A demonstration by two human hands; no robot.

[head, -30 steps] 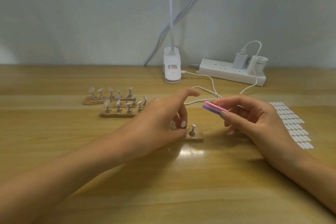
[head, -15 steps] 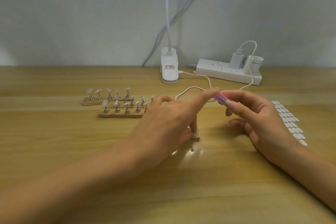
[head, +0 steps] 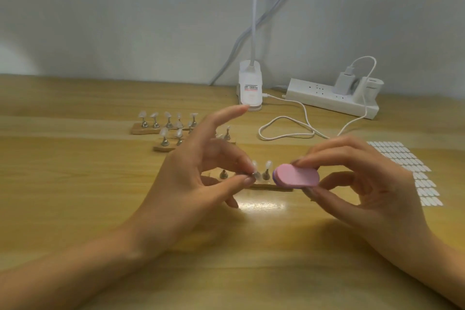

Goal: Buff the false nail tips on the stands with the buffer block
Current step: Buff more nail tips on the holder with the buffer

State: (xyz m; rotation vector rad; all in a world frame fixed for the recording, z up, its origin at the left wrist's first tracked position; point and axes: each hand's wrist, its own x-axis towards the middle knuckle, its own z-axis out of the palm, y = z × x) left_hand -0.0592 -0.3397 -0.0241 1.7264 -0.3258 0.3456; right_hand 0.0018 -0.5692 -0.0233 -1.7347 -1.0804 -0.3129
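Note:
A pink and purple buffer block point(head: 297, 175) is held in my right hand point(head: 362, 184), pinched between thumb and fingers, just right of the near wooden stand point(head: 266, 187). On that stand a clear nail tip point(head: 268, 165) sits on a metal post. My left hand point(head: 198, 178) pinches another small post with a nail tip point(head: 255, 171) between thumb and middle finger, index finger raised. Two more wooden stands point(head: 141, 130) point(head: 163, 148) with several nail tips lie farther back on the left, partly hidden by my left hand.
A sheet of white adhesive tabs point(head: 407, 171) lies at the right. At the back by the wall stand a white clip lamp base point(head: 250, 88) and a power strip point(head: 332, 98) with chargers; a white cable point(head: 286, 128) loops across the wooden table point(head: 75, 184).
My left hand has turned and now pinches a nail post on the near stand. My right hand brought the buffer block down, its pink face toward me, close beside the stand.

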